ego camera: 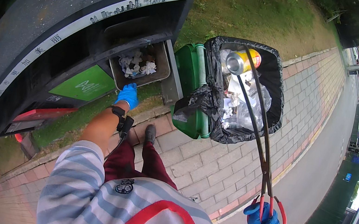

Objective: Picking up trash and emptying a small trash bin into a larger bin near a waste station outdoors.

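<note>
My right hand [259, 223], in a blue glove, grips the red handles of long metal tongs [265, 164]. Between the tongs' far tips is a yellow drink can [243, 61], held over an open green wheeled bin [194, 72] lined with a black bag [275, 95]. Crumpled paper and clear plastic [247, 105] lie in the bag. My left hand [128, 95], also gloved in blue, is at the near rim of a grey inner bin [145, 80] with crumpled tissues [137, 66] inside; its fingers are partly hidden, so its grip cannot be made out.
A large dark public litter station [72, 7] with a green panel [83, 82] and a red flap [45, 113] stands at the left. Its metal door [173, 75] is swung out beside the green bin. Brick paving [193, 156] lies underfoot, with a kerb, road and grass around.
</note>
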### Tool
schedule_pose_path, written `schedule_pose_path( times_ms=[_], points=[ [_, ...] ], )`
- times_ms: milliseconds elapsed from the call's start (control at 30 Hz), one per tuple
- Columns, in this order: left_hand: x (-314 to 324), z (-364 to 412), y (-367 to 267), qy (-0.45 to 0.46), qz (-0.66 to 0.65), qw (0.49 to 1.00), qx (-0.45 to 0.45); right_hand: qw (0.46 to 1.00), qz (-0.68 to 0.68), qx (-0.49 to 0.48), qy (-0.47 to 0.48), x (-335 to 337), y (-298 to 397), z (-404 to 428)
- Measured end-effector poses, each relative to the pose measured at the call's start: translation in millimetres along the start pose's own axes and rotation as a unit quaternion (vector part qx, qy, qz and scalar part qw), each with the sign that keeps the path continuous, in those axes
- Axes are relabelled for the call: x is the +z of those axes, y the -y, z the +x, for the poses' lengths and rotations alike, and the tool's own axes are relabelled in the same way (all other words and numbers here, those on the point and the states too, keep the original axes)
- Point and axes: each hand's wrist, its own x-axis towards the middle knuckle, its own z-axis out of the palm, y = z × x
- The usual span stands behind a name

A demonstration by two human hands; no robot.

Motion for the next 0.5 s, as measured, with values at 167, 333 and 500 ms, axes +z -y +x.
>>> schedule_pose_path(
  times_ms=[167, 333, 500],
  points=[
    [12, 3, -5, -0.029, -0.006, 1.0, 0.0, 0.991, -0.038, -0.124, -0.035, 0, -3, 27],
    [1, -2, 1, -0.025, -0.024, 0.999, 0.003, 0.997, 0.019, -0.072, -0.034, -19, 6, 19],
    [8, -5, 5, -0.037, -0.041, 0.998, 0.012, 0.973, 0.19, 0.06, 0.116, 23, 17, 30]
  ],
)
